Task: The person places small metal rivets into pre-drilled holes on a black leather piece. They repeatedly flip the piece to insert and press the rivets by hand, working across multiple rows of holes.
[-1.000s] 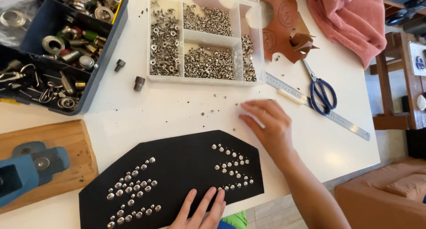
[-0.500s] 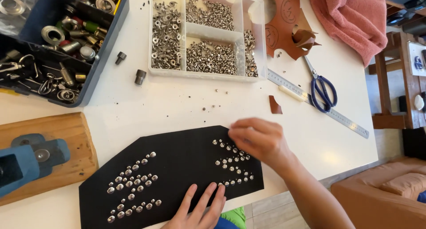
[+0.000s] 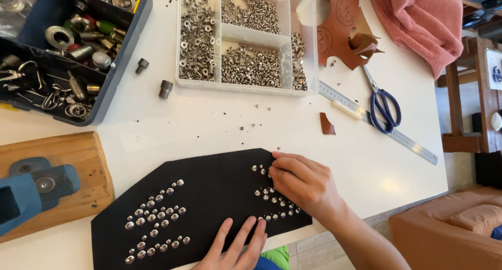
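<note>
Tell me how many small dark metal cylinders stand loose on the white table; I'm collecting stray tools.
2: one cylinder beside the dark blue toolbox, another left of the clear rivet organiser. More may be hidden inside the toolbox.

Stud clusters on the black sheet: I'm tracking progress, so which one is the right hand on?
The cluster nearer the scissors; the right hand covers part of it. The other cluster lies untouched.

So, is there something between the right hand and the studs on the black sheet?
Nothing visible. The right hand already rests on the black sheet, fingertips at the right group of studs. The left hand presses the sheet's near edge, apart from them.
</note>
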